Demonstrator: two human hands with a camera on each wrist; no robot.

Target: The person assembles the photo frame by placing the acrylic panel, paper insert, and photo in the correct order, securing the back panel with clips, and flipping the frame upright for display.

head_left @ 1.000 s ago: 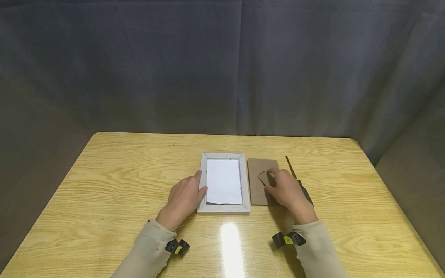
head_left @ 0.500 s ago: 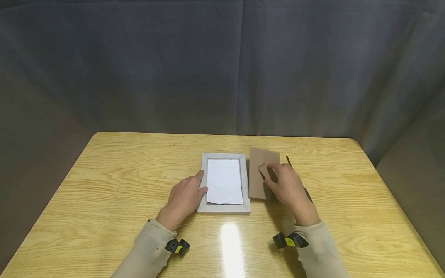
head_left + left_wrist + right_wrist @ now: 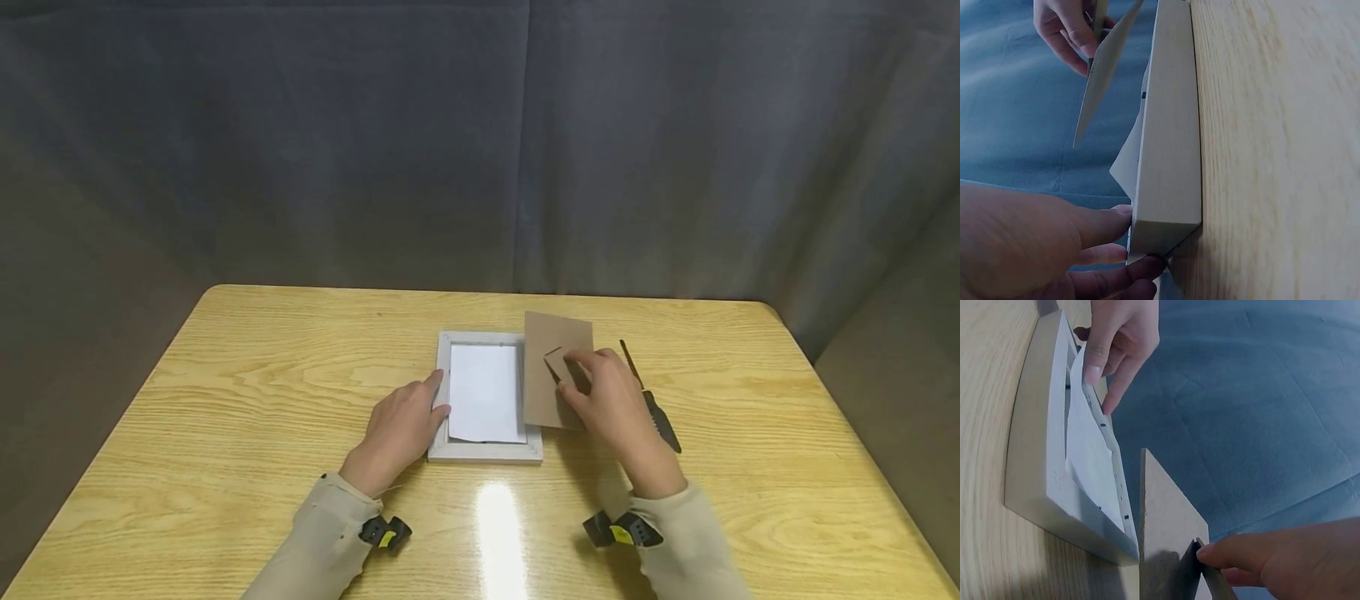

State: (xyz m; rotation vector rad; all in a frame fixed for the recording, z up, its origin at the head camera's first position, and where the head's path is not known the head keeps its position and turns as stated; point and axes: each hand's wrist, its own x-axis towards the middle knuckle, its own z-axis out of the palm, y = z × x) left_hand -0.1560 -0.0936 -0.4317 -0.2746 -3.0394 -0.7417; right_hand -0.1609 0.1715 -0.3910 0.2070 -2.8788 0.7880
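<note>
A white picture frame point(image 3: 486, 452) lies back side up on the table, a white sheet of paper point(image 3: 486, 392) inside its opening. My left hand point(image 3: 395, 427) holds the frame's left side, thumb on the rim and fingers along the outer edge. With thumb and fingertips, my right hand point(image 3: 613, 404) pinches the stand flap of a brown backing board point(image 3: 542, 396). The board is raised and tilted, and it overlaps the frame's right side in the head view. In the right wrist view the paper point(image 3: 1088, 440) bulges up from the frame.
A tool with a black handle point(image 3: 662, 421) and a thin dark shaft lies on the wooden table point(image 3: 262, 400), right of my right hand. Grey curtains point(image 3: 375, 150) hang behind the table and at its sides.
My right hand has lifted the backing board off the table, tilted it and brought it left over the frame's right edge. The left hand stays on the frame.
</note>
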